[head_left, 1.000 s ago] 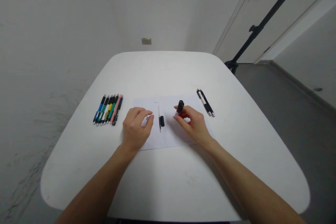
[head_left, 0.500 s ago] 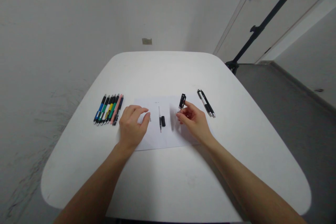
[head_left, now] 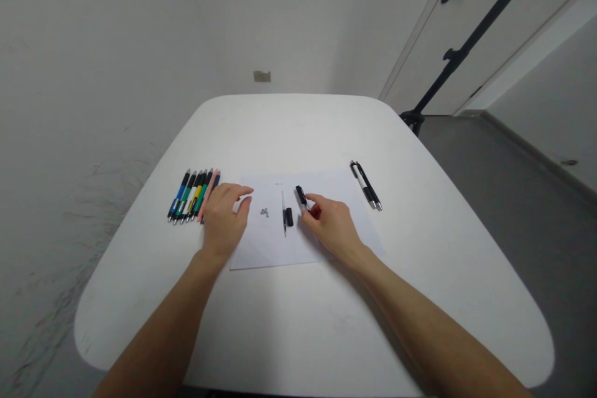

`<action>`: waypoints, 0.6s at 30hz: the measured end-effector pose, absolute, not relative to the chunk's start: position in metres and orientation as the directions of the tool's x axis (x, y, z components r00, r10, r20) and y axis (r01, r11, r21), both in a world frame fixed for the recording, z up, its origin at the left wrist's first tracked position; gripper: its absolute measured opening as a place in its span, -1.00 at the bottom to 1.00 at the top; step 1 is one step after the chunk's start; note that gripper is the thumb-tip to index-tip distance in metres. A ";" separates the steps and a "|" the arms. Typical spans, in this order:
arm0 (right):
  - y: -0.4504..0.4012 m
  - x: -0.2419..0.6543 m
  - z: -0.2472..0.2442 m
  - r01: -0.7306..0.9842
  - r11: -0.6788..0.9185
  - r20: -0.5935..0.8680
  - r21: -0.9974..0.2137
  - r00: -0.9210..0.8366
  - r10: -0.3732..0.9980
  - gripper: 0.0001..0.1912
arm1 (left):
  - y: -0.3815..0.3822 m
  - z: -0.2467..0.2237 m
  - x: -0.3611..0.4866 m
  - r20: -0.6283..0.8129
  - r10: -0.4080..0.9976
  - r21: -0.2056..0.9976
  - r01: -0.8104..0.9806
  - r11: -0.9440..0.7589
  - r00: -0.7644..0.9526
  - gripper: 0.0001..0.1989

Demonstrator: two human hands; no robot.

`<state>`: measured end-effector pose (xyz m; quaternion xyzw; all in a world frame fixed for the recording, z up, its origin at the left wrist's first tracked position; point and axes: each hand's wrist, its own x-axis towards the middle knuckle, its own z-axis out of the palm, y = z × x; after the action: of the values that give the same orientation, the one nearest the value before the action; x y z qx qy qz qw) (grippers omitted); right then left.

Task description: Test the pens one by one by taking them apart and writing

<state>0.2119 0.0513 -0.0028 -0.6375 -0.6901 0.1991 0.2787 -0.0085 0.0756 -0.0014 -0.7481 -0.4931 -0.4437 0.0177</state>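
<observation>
My right hand (head_left: pixel 327 222) pinches a short black pen barrel piece (head_left: pixel 301 197) at its fingertips, just above a white paper sheet (head_left: pixel 275 250). My left hand (head_left: pixel 222 219) rests at the sheet's left edge with its fingers apart, holding nothing. It is nearest to a row of several colored retractable pens (head_left: pixel 193 194), which it partly hides. On the sheet lie small grey pen parts (head_left: pixel 264 212), a thin clear pen refill (head_left: pixel 283 212) and a black pen cap (head_left: pixel 290 217) beside it.
Two black-and-silver pens (head_left: pixel 366 186) lie at the sheet's far right corner on the rounded white table (head_left: pixel 298 130). Beyond the table are a black stand pole (head_left: pixel 459 56), a white door (head_left: pixel 420 56) and a grey floor (head_left: pixel 489 199).
My right hand has moved left and lower, bringing the black piece down toward the sheet. My left hand has shifted left, uncovering the small grey parts.
</observation>
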 end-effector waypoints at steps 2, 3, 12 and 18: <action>0.051 0.210 -0.003 0.818 0.129 0.145 -0.561 -0.056 0.988 -0.75 | 0.077 -0.002 -0.010 0.648 0.737 0.418 0.718 -0.557 0.194 -0.85; 0.051 0.209 -0.003 0.835 0.144 0.153 -0.531 -0.072 0.986 -0.77 | 0.077 -0.002 -0.012 0.632 0.740 0.421 0.699 -0.578 0.230 -0.83; 0.044 0.220 -0.009 0.827 0.218 0.293 -0.517 -0.068 0.954 -0.71 | 0.082 -0.004 -0.016 0.588 0.758 0.447 0.667 -0.596 0.282 -0.76; 0.044 0.244 -0.011 0.713 0.128 0.322 -0.690 0.143 0.936 -0.73 | 0.082 -0.005 -0.015 0.664 0.725 0.444 0.682 -0.582 0.186 -0.81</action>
<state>0.2443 0.0436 -0.0108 -0.6449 -0.6391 0.1412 0.3946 -0.0151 0.0816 -0.0047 -0.7697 -0.4568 -0.4453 -0.0239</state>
